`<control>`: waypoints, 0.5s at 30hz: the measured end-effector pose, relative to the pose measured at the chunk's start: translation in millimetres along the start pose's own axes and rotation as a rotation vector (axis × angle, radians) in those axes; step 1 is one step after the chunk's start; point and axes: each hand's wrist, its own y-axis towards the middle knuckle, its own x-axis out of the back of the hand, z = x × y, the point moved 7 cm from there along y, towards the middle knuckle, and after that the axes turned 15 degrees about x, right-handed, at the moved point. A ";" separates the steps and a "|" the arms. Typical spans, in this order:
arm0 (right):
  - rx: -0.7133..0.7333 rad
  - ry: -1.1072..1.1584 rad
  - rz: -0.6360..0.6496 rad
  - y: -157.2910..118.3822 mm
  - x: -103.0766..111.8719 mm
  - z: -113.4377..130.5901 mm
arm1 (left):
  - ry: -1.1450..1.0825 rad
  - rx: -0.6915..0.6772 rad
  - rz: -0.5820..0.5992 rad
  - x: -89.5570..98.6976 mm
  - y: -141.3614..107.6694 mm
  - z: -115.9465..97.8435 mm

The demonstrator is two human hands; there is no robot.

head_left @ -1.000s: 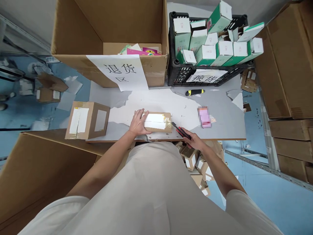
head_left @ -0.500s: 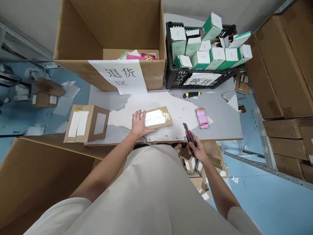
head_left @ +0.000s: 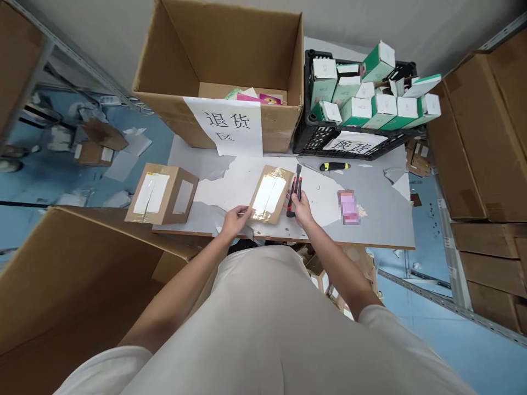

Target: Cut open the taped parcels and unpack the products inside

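Observation:
A small flat cardboard box (head_left: 269, 193) with a white label and clear tape lies turned on the worktable in front of me. My left hand (head_left: 236, 221) grips its lower left corner between thumb and fingers. My right hand (head_left: 303, 209) is closed around a black and red utility knife (head_left: 293, 198), its blade pointing away from me. The knife is just beside the box's right edge; whether it touches the box I cannot tell. To the left stands a larger taped carton (head_left: 162, 195) with white labels.
At the back of the table (head_left: 382, 219) stand a big open carton (head_left: 280, 129) with a paper sign and a black crate (head_left: 302, 129) of green-white boxes. A yellow-black cutter (head_left: 335, 166) and a pink item (head_left: 349, 207) lie right. Another open carton (head_left: 82, 263) stands at lower left.
The small box has turned, its long side now running away from me. My left hand moved from its top to its lower corner. My right hand brought the knife left, beside the box.

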 end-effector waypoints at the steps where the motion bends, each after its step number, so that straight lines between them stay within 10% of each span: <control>1: 0.009 -0.041 0.032 7.8 -1.5 2.5 | -0.056 0.018 0.027 -8.3 -7.3 5.2; 8: 0.009 -0.126 0.019 10.5 8.2 -1.0 | -0.080 0.052 -0.011 -21.7 -22.6 5.6; 15: -0.262 -0.003 -0.177 -79.4 27.5 -26.4 | 0.158 -0.277 -0.131 4.1 56.6 -87.7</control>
